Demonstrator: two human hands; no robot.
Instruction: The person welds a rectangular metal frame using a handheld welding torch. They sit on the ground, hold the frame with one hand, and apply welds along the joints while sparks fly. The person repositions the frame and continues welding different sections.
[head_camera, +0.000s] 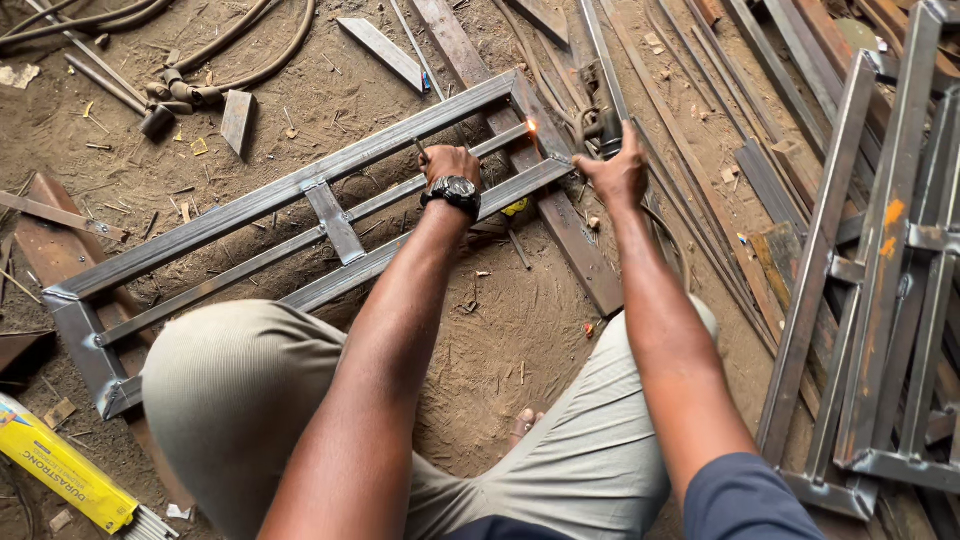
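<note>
Left hand (450, 165), black watch (453, 190) on the wrist, is closed around a thin welding rod (421, 150) right over the steel frame (300, 190) lying flat on the dirt floor (500, 340). Right hand (617, 172) is clamped on the dark electrode holder (600, 125) just beside the frame's far corner. There's a small orange glow (531, 125) on the frame's middle bar, between the two hands.
</note>
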